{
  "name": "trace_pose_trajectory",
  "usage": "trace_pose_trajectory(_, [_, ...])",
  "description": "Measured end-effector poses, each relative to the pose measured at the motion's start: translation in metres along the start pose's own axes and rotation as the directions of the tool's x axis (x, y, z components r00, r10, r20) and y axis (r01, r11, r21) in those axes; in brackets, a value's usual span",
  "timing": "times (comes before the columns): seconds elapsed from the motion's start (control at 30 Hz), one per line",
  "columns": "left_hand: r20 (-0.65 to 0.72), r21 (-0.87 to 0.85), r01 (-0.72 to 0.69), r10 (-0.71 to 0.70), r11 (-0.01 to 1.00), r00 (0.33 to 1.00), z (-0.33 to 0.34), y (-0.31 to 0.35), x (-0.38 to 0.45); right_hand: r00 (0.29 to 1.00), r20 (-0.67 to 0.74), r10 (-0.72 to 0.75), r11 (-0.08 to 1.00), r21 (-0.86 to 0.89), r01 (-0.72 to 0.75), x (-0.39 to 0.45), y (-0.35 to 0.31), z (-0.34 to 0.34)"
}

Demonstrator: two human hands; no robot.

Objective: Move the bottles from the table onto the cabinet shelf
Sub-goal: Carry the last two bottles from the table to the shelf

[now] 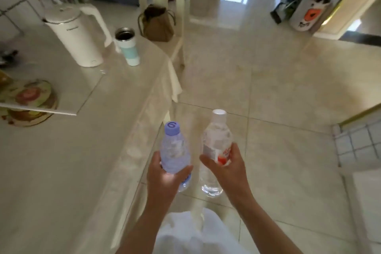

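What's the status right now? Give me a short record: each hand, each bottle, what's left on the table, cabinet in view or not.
left hand: grips purple-cap bottle, upright
right hand: grips white-cap bottle, upright
bottle position: both off the table, held over the floor beside its edge
on table: kettle, open cup, floral mat
other bottles on table: none visible
cabinet shelf: cannot tell

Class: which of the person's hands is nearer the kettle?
Left. The left hand holds a bottle at the table edge, below the kettle; the right hand is farther right, over the floor.
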State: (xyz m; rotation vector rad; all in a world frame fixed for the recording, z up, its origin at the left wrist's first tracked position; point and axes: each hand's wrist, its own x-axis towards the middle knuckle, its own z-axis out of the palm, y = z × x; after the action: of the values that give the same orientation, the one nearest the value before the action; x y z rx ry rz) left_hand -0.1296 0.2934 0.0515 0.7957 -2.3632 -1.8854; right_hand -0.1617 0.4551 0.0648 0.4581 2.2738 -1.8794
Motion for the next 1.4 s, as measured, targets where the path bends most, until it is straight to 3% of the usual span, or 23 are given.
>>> trace_pose_trajectory(0.13, [0.162,0.090,-0.085,0.070,0.992,0.984,0.097,0.021,-0.010,0.980,-0.199,0.006,1.000,-0.019,-0.010,0.013,0.016,-0.092])
trace_pose_trajectory(0.27, [0.362,0.122,-0.111,0.060,0.986,0.930,0.170,0.035,-0.024,0.917,-0.394,0.066,0.998,0.031,-0.058,0.009,0.034,-0.161])
trace_pose_trajectory(0.6, [0.747,0.187,-0.319,0.076,0.929,0.660,0.313,0.068,-0.041,0.590,-0.758,0.277,0.959,0.259,-0.116,-0.007,0.065,-0.268])
trace_pose_trajectory(0.83, [0.906,0.150,-0.474,0.071,0.867,0.417,0.408,0.098,-0.042,0.351,-0.848,0.398,0.915,0.392,-0.090,-0.002,0.065,-0.318])
trace_pose_trajectory(1.07, [0.963,0.156,-0.519,-0.012,0.840,0.270,0.470,0.090,-0.067,0.171,-0.864,0.473,0.881,0.468,-0.070,-0.018,0.080,-0.346])
trace_pose_trajectory(1.13, [0.977,0.143,-0.549,-0.031,0.823,0.209,0.489,0.083,-0.089,0.090,-0.864,0.495,0.869,0.492,-0.052,-0.031,0.091,-0.362])
trace_pose_trajectory(1.4, [0.999,0.052,-0.642,-0.047,0.765,0.025,0.561,0.077,-0.188,-0.032,-0.859,0.512,0.859,0.512,0.005,-0.079,0.126,-0.449])
